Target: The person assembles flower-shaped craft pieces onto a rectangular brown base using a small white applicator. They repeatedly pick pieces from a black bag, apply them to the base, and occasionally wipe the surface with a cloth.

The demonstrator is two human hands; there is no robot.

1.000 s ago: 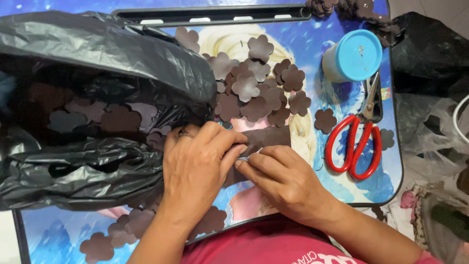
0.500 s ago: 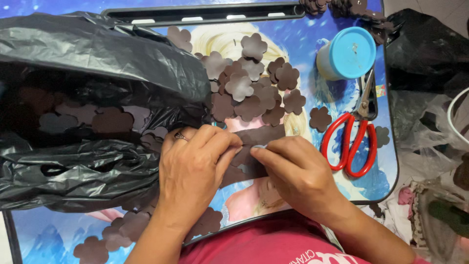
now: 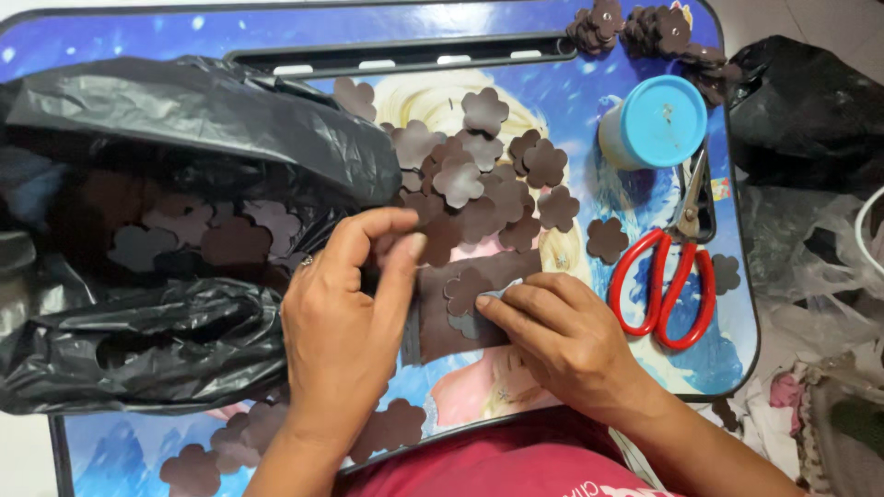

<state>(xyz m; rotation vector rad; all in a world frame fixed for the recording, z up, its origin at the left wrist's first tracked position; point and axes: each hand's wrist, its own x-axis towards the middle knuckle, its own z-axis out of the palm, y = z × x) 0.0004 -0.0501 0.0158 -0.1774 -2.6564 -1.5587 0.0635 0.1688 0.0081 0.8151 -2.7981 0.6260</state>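
Observation:
My left hand and my right hand both grip a dark brown foam sheet lying on the blue lap tray. A flower shape is partly cut into the sheet between my fingers. My left thumb and fingers pinch the sheet's left edge; my right fingertips press its lower right part. Just above lies a pile of brown flower cut-outs. A black plastic bag holding more brown flowers lies open at my left.
Red-handled scissors lie to the right of the sheet. A round blue lidded tub stands at the back right. More flower cut-outs sit at the far right corner and several near the front left edge. Black bags lie off the tray's right side.
My left fingers have lifted and curled over the sheet's left edge, uncovering the flower shape in it. The view has shifted slightly; my right hand stays pressed on the sheet.

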